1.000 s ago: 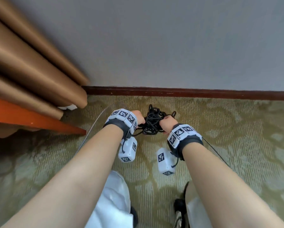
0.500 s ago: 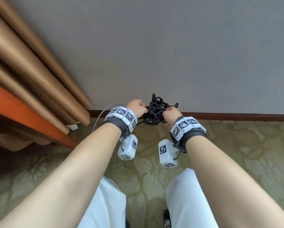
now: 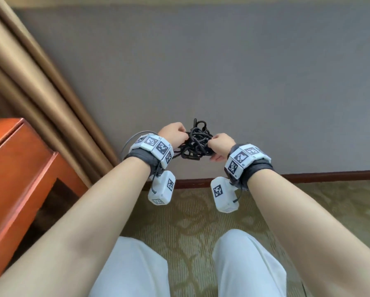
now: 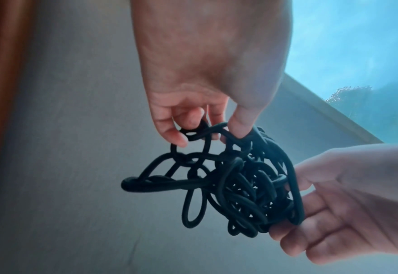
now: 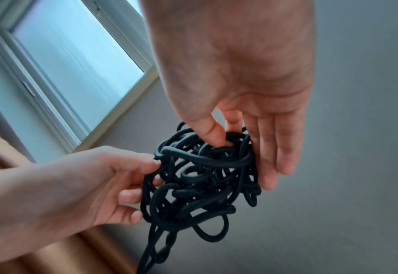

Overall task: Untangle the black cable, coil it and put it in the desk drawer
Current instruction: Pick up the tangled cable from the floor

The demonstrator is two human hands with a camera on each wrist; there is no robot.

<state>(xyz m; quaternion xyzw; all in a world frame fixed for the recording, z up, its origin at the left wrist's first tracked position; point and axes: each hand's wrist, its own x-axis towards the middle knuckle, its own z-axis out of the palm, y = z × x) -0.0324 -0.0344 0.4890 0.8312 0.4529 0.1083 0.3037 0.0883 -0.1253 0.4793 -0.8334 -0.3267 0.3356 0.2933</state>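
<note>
Midair, tangled black rubber cable [image 3: 195, 143] hangs bunched between both grips: left hand [image 3: 173, 136] pinching loops, right hand [image 3: 220, 144] pinching the opposite side.

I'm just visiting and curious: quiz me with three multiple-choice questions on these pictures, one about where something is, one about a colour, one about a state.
1. Where is the cable?
A. on the carpet
B. held up between both hands
C. on the wooden desk

2. What colour is it?
A. black
B. white
C. red

3. What state is it in?
A. neatly coiled
B. pulled out straight
C. a tangled clump

Answers:
1 B: the left hand and the right hand grip it in the air before the wall.
2 A: every strand is black.
3 C: the loops cross in a knotted mass.
</note>
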